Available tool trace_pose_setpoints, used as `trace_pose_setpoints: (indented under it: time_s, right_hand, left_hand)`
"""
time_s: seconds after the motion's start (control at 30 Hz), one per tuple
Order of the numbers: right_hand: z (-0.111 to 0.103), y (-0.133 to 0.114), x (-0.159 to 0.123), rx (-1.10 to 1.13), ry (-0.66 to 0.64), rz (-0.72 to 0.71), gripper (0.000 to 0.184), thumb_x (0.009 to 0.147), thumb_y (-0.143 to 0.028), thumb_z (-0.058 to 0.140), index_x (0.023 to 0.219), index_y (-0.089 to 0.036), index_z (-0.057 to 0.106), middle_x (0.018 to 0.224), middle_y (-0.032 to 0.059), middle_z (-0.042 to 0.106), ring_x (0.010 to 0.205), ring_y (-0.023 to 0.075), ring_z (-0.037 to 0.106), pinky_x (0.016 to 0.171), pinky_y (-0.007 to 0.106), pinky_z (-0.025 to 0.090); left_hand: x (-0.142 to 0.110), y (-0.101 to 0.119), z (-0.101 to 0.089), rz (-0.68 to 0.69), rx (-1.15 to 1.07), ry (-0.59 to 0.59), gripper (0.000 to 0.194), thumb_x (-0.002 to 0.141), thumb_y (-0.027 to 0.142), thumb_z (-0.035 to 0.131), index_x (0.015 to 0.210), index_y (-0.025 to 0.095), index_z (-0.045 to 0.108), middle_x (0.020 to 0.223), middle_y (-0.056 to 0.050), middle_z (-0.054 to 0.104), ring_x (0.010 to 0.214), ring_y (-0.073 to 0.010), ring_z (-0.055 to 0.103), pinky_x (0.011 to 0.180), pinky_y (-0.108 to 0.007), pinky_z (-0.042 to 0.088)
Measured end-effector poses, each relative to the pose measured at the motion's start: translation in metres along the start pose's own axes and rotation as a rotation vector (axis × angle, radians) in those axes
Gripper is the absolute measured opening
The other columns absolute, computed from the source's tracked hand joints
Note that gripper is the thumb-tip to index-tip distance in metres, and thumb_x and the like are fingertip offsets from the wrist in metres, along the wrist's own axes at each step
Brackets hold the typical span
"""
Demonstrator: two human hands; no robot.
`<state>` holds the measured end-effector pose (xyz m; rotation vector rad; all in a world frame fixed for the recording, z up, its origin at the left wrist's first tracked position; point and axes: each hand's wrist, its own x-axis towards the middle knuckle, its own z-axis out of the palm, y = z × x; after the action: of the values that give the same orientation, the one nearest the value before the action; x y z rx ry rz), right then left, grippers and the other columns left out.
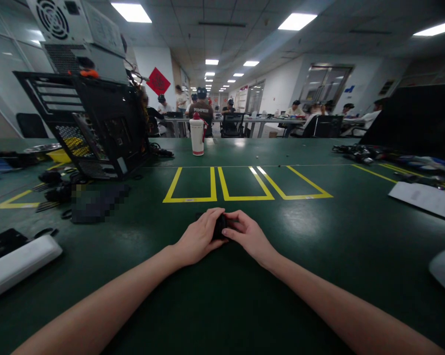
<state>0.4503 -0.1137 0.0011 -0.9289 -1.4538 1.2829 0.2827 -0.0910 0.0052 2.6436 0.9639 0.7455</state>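
Observation:
A small black object [219,227] is between my two hands, just above or on the green table [300,276]; its kind is hidden by the fingers. My left hand [202,234] wraps round it from the left, thumb below and fingers on top. From the right, my right hand [250,236] closes its thumb and fingers on the object's edge. A bit of black also shows behind the left fingers. Beyond the hands, three yellow tape outlines [245,198] mark the tabletop.
An open black computer case [96,123] with grey power supplies [96,29] on top stands at the left. A white cup [197,137] is further back. Cables [359,154] and a white sheet [426,199] lie right, a white bar [22,266] left. People sit beyond.

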Motion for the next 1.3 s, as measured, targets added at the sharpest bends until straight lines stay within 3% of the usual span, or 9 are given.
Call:
trace_pose_setpoints:
  time_s: [0.17,0.4,0.57,0.8,1.0,1.13,1.3]
  right_hand:
    - [0.0,-0.004,-0.002,0.036,-0.035,0.019,0.029,0.066,-0.018,0.062,0.092,-0.022,0.05,0.1,0.001,0.055,0.097,0.0174,0.054,0.085,0.036,0.044]
    - [0.002,-0.002,-0.002,0.019,0.021,-0.008,0.018,0.072,-0.025,0.056,0.089,-0.022,0.052,0.096,0.0007,0.056,0.094,0.016,0.055,0.083,0.034,0.045]
    - [0.0,-0.005,-0.002,-0.033,0.012,0.03,0.028,0.073,-0.022,0.056,0.1,-0.024,0.049,0.106,0.0017,0.052,0.103,0.0174,0.05,0.089,0.037,0.042]
    - [-0.002,-0.01,-0.005,0.037,-0.077,0.043,0.029,0.069,-0.017,0.059,0.095,-0.024,0.048,0.103,0.0001,0.053,0.101,0.0179,0.052,0.084,0.036,0.046]
    - [0.002,-0.005,-0.002,0.001,0.004,-0.019,0.018,0.072,-0.024,0.057,0.089,-0.022,0.051,0.095,-0.0003,0.054,0.094,0.0166,0.055,0.081,0.034,0.046]
    - [0.001,-0.006,-0.001,-0.053,0.015,-0.004,0.024,0.073,-0.024,0.055,0.097,-0.024,0.049,0.101,0.0013,0.052,0.097,0.0169,0.053,0.083,0.035,0.046]
    - [-0.002,-0.009,-0.003,-0.04,-0.057,0.014,0.024,0.073,-0.02,0.055,0.096,-0.022,0.048,0.102,0.0012,0.052,0.102,0.0172,0.051,0.085,0.035,0.045]
  left_hand:
    - [-0.001,0.001,-0.002,0.004,0.001,-0.005,0.062,0.075,0.028,0.054,0.125,0.025,0.016,0.123,-0.008,0.035,0.11,-0.0245,0.042,0.089,-0.046,0.04]
    - [0.0,0.001,0.0,0.0,0.006,0.007,0.063,0.074,0.029,0.055,0.124,0.024,0.017,0.123,-0.008,0.036,0.109,-0.0239,0.043,0.089,-0.045,0.041]
    - [-0.001,0.002,-0.001,-0.004,0.0,-0.004,0.062,0.075,0.029,0.055,0.124,0.025,0.018,0.122,-0.008,0.036,0.108,-0.0237,0.044,0.088,-0.045,0.041]
    - [-0.001,0.003,-0.003,-0.011,0.004,-0.02,0.062,0.075,0.028,0.054,0.124,0.025,0.017,0.124,-0.008,0.035,0.11,-0.0236,0.042,0.089,-0.045,0.041]
    - [0.0,0.002,-0.001,-0.004,0.009,-0.003,0.062,0.075,0.028,0.055,0.124,0.023,0.018,0.123,-0.008,0.036,0.112,-0.0239,0.041,0.091,-0.044,0.04]
    - [0.0,0.002,-0.001,-0.001,0.015,-0.001,0.062,0.074,0.029,0.056,0.124,0.023,0.018,0.123,-0.009,0.035,0.111,-0.0242,0.042,0.089,-0.044,0.041]
    - [-0.001,0.001,-0.001,0.002,0.013,-0.01,0.062,0.075,0.029,0.054,0.124,0.025,0.016,0.124,-0.009,0.035,0.111,-0.0248,0.043,0.087,-0.046,0.041]
